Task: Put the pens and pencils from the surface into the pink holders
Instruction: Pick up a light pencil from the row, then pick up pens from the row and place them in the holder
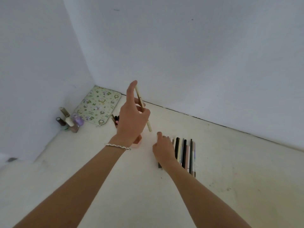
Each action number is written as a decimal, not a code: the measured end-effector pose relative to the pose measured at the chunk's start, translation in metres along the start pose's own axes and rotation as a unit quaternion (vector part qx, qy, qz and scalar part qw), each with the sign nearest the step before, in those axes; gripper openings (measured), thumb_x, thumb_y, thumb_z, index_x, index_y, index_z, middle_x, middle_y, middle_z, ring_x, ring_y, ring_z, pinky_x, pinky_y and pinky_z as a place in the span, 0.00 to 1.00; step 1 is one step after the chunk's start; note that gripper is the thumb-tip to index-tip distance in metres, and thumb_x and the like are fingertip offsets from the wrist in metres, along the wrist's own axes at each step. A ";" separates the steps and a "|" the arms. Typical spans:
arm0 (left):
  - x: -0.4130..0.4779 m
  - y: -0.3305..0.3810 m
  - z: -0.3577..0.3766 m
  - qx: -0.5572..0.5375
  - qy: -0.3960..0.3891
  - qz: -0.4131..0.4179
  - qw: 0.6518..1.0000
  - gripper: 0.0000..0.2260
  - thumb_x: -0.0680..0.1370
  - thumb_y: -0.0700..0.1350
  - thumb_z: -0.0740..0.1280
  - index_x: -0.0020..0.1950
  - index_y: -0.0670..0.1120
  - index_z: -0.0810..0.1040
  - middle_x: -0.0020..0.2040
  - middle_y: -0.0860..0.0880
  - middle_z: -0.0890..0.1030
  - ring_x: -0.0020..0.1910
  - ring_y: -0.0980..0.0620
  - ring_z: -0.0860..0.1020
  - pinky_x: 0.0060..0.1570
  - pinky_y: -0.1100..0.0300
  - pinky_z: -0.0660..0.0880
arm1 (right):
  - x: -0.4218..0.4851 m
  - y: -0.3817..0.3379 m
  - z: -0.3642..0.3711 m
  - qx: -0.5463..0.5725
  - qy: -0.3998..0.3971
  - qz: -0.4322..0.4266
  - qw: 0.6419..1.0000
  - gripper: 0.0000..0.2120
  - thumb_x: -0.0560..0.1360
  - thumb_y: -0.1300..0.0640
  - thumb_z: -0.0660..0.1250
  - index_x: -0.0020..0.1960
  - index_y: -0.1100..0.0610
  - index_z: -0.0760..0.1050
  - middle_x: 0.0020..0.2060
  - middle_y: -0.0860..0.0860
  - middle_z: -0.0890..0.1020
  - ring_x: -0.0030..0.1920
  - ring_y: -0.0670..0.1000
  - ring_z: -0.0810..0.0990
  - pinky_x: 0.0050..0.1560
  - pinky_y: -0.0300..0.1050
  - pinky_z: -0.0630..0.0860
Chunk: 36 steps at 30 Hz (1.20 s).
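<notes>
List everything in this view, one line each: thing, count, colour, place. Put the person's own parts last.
Row of pens and pencils: about ten, black, cream, grey, pink and green, side by side on the white surface, right of centre.
Cream pencil-like stick: one, tilted, held in the air.
Pink holders: at least two, mostly hidden behind the left hand; the farther one holds a few dark pens.
Green floral pouch: one, flat in the corner.
Small bottles: about five, brown, white, lilac and pink, by the left wall.
White surface: one.
Bracelet: one, silver, left wrist.
Left hand: holds the cream stick.
Right hand: on the row's left end.
</notes>
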<state>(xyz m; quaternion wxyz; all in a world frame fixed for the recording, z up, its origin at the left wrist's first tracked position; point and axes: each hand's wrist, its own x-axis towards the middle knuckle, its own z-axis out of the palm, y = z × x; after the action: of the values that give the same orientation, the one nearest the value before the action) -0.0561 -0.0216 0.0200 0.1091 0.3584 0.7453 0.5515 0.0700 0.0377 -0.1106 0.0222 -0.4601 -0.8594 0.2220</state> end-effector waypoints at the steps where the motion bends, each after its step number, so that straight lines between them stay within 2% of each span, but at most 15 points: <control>1: 0.005 -0.002 -0.012 -0.004 0.036 0.015 0.999 0.37 0.72 0.39 0.68 0.73 0.65 0.57 0.40 0.56 0.77 0.36 0.56 0.81 0.35 0.60 0.82 | 0.002 -0.004 -0.006 0.042 0.030 0.009 0.999 0.17 0.76 0.64 0.58 0.64 0.58 0.67 0.46 0.55 0.79 0.48 0.56 0.77 0.47 0.51 0.76; 5: 0.025 -0.020 -0.059 -0.003 0.145 0.033 0.989 0.31 0.74 0.40 0.67 0.71 0.61 0.60 0.46 0.52 0.79 0.36 0.58 0.83 0.33 0.68 0.78 | 0.015 -0.021 -0.049 0.215 0.187 0.021 0.958 0.16 0.75 0.61 0.60 0.62 0.52 0.66 0.40 0.51 0.77 0.36 0.48 0.76 0.36 0.44 0.75; 8: 0.020 -0.036 -0.068 0.055 0.121 0.037 0.991 0.29 0.76 0.38 0.67 0.70 0.61 0.60 0.47 0.54 0.78 0.37 0.62 0.82 0.34 0.74 0.75 | 0.020 -0.045 -0.082 0.361 0.284 -0.023 0.888 0.16 0.76 0.61 0.61 0.59 0.46 0.65 0.38 0.48 0.76 0.33 0.44 0.76 0.33 0.32 0.71; 11: 0.006 -0.052 -0.063 0.108 0.065 0.046 0.991 0.26 0.77 0.36 0.66 0.70 0.55 0.64 0.48 0.51 0.80 0.41 0.58 0.81 0.43 0.63 0.78 | 0.019 -0.071 -0.102 0.422 0.326 -0.077 0.842 0.17 0.77 0.59 0.62 0.59 0.41 0.64 0.42 0.43 0.77 0.39 0.46 0.79 0.38 0.33 0.75; 13: -0.002 -0.063 -0.060 0.155 0.039 0.085 0.983 0.17 0.77 0.36 0.66 0.66 0.46 0.73 0.52 0.47 0.81 0.50 0.51 0.80 0.53 0.53 0.79 | 0.017 -0.086 -0.106 0.433 0.332 -0.109 0.831 0.17 0.77 0.58 0.62 0.60 0.41 0.64 0.44 0.41 0.77 0.41 0.48 0.80 0.41 0.35 0.76; 15: -0.006 -0.072 -0.061 0.197 0.045 0.109 0.973 0.09 0.79 0.39 0.66 0.57 0.41 0.81 0.57 0.44 0.80 0.58 0.45 0.77 0.63 0.49 0.73 | 0.016 -0.096 -0.105 0.427 0.328 -0.137 0.831 0.16 0.78 0.58 0.62 0.61 0.43 0.64 0.44 0.40 0.77 0.42 0.49 0.80 0.43 0.37 0.77; 17: -0.007 -0.074 -0.067 0.199 0.077 0.087 0.973 0.11 0.81 0.43 0.62 0.59 0.42 0.81 0.61 0.44 0.78 0.64 0.46 0.73 0.67 0.59 0.65 | 0.016 -0.105 -0.099 0.418 0.314 -0.150 0.840 0.15 0.79 0.58 0.62 0.62 0.46 0.64 0.46 0.42 0.77 0.43 0.50 0.81 0.45 0.41 0.78; 19: -0.005 -0.070 -0.079 0.172 0.116 0.075 0.975 0.14 0.82 0.44 0.57 0.62 0.44 0.78 0.59 0.47 0.78 0.62 0.48 0.73 0.64 0.66 0.63 | 0.015 -0.112 -0.090 0.403 0.293 -0.157 0.853 0.15 0.79 0.57 0.61 0.63 0.46 0.64 0.46 0.43 0.77 0.44 0.49 0.81 0.47 0.42 0.78; 23: -0.002 -0.057 -0.096 0.093 0.131 0.066 0.985 0.13 0.82 0.41 0.57 0.63 0.45 0.76 0.55 0.54 0.73 0.53 0.50 0.79 0.56 0.57 0.75 | 0.017 -0.115 -0.064 0.337 0.224 -0.160 0.900 0.13 0.80 0.56 0.60 0.61 0.43 0.64 0.45 0.39 0.76 0.44 0.44 0.79 0.46 0.39 0.76; 25: -0.003 -0.051 -0.099 0.076 0.130 0.052 0.987 0.13 0.81 0.41 0.57 0.62 0.47 0.76 0.55 0.56 0.73 0.49 0.58 0.78 0.51 0.62 0.76 | 0.017 -0.111 -0.050 0.274 0.178 -0.173 0.929 0.11 0.80 0.58 0.59 0.61 0.47 0.67 0.45 0.42 0.77 0.45 0.47 0.78 0.46 0.41 0.75; 27: -0.006 -0.044 -0.096 0.059 0.122 0.041 0.990 0.13 0.80 0.39 0.58 0.62 0.47 0.76 0.55 0.56 0.74 0.48 0.64 0.76 0.48 0.68 0.74 | 0.017 -0.107 -0.041 0.175 0.174 -0.208 0.946 0.08 0.79 0.62 0.61 0.56 0.56 0.76 0.48 0.50 0.80 0.50 0.53 0.77 0.54 0.47 0.73; 28: -0.009 -0.041 -0.092 0.055 0.113 0.040 0.991 0.13 0.80 0.38 0.59 0.61 0.47 0.76 0.55 0.56 0.75 0.48 0.66 0.75 0.47 0.72 0.73 | 0.017 -0.103 -0.039 0.139 0.190 -0.216 0.948 0.09 0.78 0.63 0.62 0.54 0.58 0.79 0.50 0.52 0.80 0.53 0.54 0.77 0.58 0.48 0.70; 30: -0.016 -0.031 -0.080 0.049 0.078 0.043 0.995 0.13 0.79 0.37 0.61 0.59 0.49 0.76 0.53 0.56 0.76 0.46 0.68 0.76 0.45 0.75 0.73 | 0.014 -0.096 -0.045 0.153 0.241 -0.200 0.937 0.11 0.77 0.63 0.62 0.56 0.59 0.80 0.52 0.53 0.80 0.56 0.53 0.75 0.61 0.46 0.67; 33: -0.034 -0.016 -0.043 0.032 -0.017 0.054 0.998 0.09 0.77 0.41 0.62 0.54 0.52 0.76 0.48 0.58 0.78 0.43 0.63 0.79 0.44 0.69 0.77 | 0.011 -0.075 -0.070 0.225 0.316 -0.145 0.910 0.14 0.75 0.64 0.59 0.59 0.58 0.76 0.52 0.49 0.80 0.56 0.48 0.74 0.62 0.41 0.65; 36: -0.051 -0.013 0.007 0.103 -0.131 0.047 0.985 0.08 0.77 0.40 0.64 0.54 0.49 0.77 0.42 0.59 0.75 0.43 0.57 0.78 0.45 0.64 0.77 | 0.010 -0.045 -0.097 0.249 0.332 -0.094 0.905 0.15 0.75 0.66 0.59 0.59 0.57 0.75 0.50 0.45 0.77 0.53 0.48 0.76 0.59 0.45 0.71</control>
<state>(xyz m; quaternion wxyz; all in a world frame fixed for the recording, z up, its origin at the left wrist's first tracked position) -0.0209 -0.0516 -0.0066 0.1418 0.4713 0.7600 0.4245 0.0526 0.0593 -0.0067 0.4407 -0.4040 -0.7581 0.2605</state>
